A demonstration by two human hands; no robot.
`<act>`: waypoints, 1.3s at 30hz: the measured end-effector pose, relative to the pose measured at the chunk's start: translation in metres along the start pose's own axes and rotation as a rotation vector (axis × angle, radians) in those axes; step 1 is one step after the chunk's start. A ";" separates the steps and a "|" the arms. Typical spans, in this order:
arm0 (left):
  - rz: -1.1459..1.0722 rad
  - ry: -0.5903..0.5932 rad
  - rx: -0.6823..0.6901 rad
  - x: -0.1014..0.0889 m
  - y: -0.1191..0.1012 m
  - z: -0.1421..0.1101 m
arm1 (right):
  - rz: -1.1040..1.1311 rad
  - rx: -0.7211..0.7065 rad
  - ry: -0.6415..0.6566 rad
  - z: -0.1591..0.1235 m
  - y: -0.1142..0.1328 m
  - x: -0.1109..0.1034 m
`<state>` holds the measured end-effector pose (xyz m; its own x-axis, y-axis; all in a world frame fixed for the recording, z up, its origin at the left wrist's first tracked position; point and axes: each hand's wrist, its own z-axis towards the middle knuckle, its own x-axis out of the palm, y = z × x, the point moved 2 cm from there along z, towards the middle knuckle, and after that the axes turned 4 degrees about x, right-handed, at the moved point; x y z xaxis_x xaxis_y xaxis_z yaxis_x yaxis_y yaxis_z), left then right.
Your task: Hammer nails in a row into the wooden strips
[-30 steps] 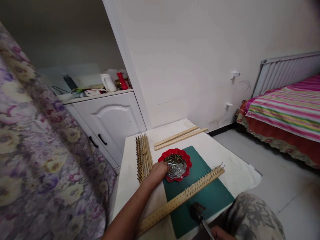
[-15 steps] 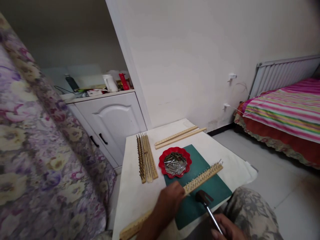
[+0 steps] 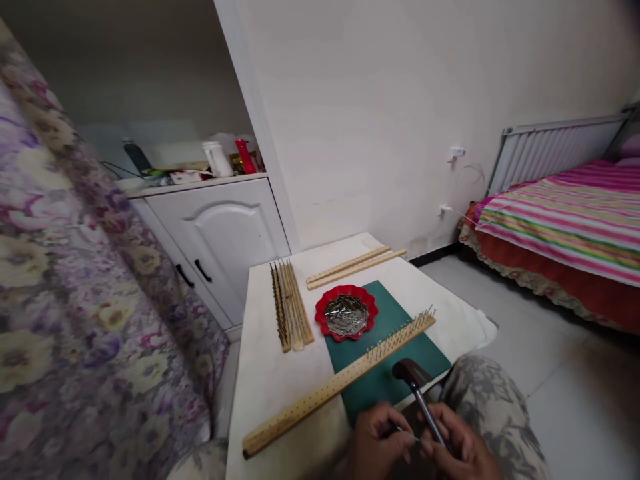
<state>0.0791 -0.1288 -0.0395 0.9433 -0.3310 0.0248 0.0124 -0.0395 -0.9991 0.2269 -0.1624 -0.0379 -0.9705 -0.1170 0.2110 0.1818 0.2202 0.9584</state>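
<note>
My right hand is wrapped round the handle of a claw hammer, whose head is over the table's front edge. Close beside it, my left hand pinches a thin, shiny nail, partly hidden by the fingers. A long wooden strip lies diagonally in front of both hands, touched by neither. Rows of nails stand up from its right end, and small holes dot the rest. Beneath its right part is a green mat. A red scalloped bowl of loose nails sits behind the strip.
Several strips, the leftmost full of nails, lie on the left of the white table. Two more strips rest at the back near the wall. My knee is at the right front. A cabinet and bed stand beyond.
My left hand has left the strip and come down and right, beside my right hand, with a nail in its fingers. The hammer stays in my right hand. The view has shifted slightly.
</note>
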 end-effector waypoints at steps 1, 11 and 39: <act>-0.150 -0.032 -0.093 0.005 0.009 0.000 | 0.026 -0.002 -0.003 -0.001 0.003 0.002; -0.445 -0.200 -0.057 0.008 0.020 -0.004 | -0.020 0.022 -0.071 -0.006 0.017 0.009; 0.811 -0.401 0.260 -0.064 -0.010 0.056 | -0.055 0.102 -0.077 0.002 -0.001 0.004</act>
<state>0.0368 -0.0543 -0.0328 0.7395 0.1865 -0.6468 -0.6706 0.2881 -0.6836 0.2226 -0.1609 -0.0390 -0.9886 -0.0575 0.1391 0.1145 0.3128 0.9429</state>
